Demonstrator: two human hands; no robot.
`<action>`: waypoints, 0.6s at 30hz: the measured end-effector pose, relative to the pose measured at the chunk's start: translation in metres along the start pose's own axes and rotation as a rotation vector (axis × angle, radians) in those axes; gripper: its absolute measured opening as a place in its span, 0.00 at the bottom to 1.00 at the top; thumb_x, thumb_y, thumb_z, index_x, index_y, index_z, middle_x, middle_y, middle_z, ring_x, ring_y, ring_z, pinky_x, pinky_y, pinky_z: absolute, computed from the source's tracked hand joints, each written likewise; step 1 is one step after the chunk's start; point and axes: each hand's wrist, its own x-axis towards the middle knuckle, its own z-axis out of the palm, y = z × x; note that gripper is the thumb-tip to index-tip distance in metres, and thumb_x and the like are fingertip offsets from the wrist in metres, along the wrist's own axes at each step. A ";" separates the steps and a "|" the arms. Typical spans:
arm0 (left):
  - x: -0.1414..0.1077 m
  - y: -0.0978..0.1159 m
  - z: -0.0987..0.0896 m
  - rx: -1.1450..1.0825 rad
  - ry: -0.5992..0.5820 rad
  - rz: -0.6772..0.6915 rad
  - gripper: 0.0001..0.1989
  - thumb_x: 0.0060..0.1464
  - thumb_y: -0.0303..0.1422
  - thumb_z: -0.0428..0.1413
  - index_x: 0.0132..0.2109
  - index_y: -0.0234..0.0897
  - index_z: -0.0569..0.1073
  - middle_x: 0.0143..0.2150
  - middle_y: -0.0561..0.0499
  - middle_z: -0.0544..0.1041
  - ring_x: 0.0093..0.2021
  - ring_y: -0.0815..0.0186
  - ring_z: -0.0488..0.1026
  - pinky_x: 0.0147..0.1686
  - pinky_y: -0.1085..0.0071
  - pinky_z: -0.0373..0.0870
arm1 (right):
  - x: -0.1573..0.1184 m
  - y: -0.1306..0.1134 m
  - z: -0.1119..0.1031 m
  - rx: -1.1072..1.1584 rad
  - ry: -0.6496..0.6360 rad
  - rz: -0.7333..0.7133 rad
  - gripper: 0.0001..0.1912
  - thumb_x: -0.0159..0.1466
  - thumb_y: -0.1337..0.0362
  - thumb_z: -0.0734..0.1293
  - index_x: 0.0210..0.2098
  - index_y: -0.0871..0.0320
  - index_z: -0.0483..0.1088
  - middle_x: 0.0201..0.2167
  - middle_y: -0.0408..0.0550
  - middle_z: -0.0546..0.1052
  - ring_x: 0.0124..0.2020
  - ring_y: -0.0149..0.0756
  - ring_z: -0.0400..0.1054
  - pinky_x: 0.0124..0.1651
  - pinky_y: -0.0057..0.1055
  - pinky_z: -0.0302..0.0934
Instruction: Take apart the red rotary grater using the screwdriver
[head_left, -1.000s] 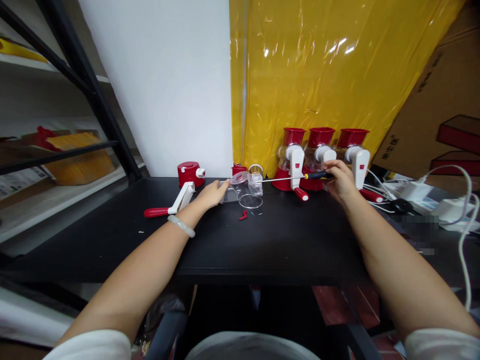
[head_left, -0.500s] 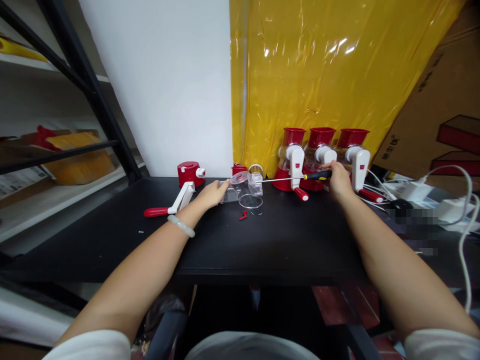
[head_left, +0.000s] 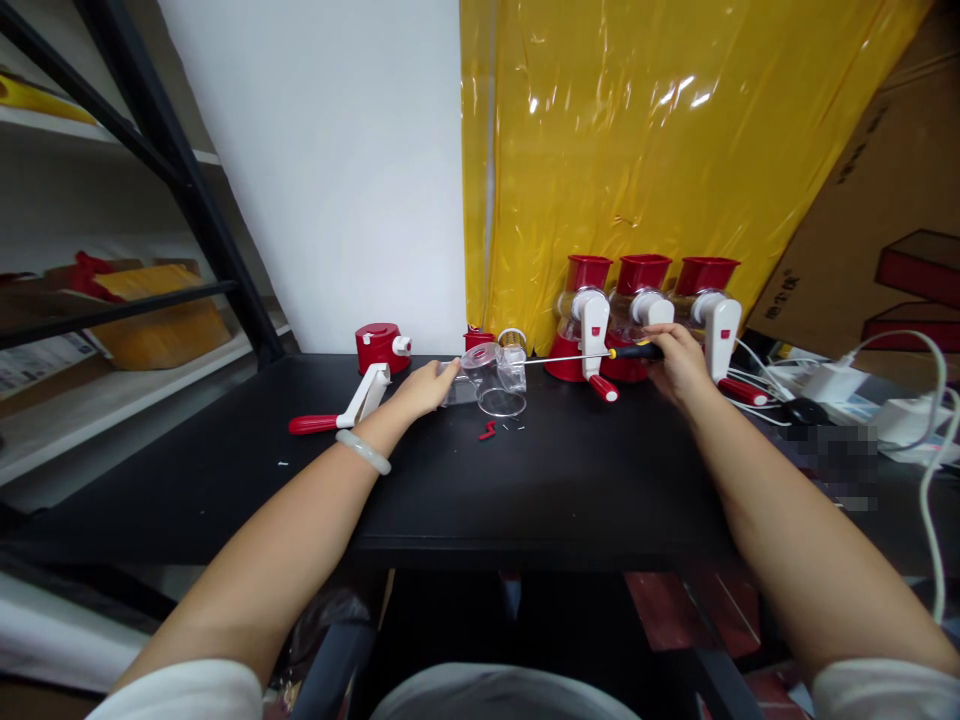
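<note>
Fingers (head_left: 664, 345) around screwdriver (head_left: 600, 354) handle — tip in clear cup (head_left: 495, 378).

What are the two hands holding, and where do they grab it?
The right hand grips the screwdriver by its black-and-yellow handle. The left hand holds the clear plastic container, lying on its side, by its left end.

Three assembled red-and-white grinders (head_left: 643, 315) stand in a row at the back of the black table (head_left: 525, 480). One clear housing (head_left: 491, 380), one screwdriver (head_left: 592, 355), one loose white crank with red grip (head_left: 341, 410), one red cap piece (head_left: 381, 346). One small red clip (head_left: 488, 430), with perhaps two or three tiny screws beside it, too small to count surely. Two hands, one bracelet (head_left: 362, 451).
</note>
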 end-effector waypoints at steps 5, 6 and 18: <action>0.000 0.000 0.000 0.020 -0.010 0.004 0.32 0.59 0.59 0.37 0.42 0.36 0.71 0.44 0.37 0.79 0.41 0.54 0.77 0.35 0.64 0.69 | -0.001 -0.004 -0.001 0.103 -0.046 0.005 0.10 0.42 0.69 0.67 0.27 0.55 0.69 0.26 0.42 0.71 0.29 0.31 0.65 0.26 0.24 0.62; -0.001 0.001 -0.001 0.019 -0.008 0.003 0.33 0.59 0.59 0.37 0.42 0.36 0.71 0.44 0.37 0.79 0.41 0.54 0.77 0.35 0.64 0.69 | -0.001 -0.004 -0.002 0.117 -0.054 0.006 0.10 0.42 0.69 0.67 0.27 0.55 0.69 0.26 0.42 0.71 0.30 0.31 0.65 0.27 0.24 0.62; -0.003 0.003 -0.001 0.000 0.003 0.010 0.32 0.59 0.58 0.39 0.43 0.35 0.72 0.44 0.37 0.79 0.44 0.52 0.77 0.36 0.63 0.69 | -0.002 -0.006 -0.002 0.089 -0.092 0.004 0.10 0.45 0.66 0.67 0.29 0.53 0.67 0.26 0.42 0.71 0.29 0.33 0.66 0.27 0.28 0.63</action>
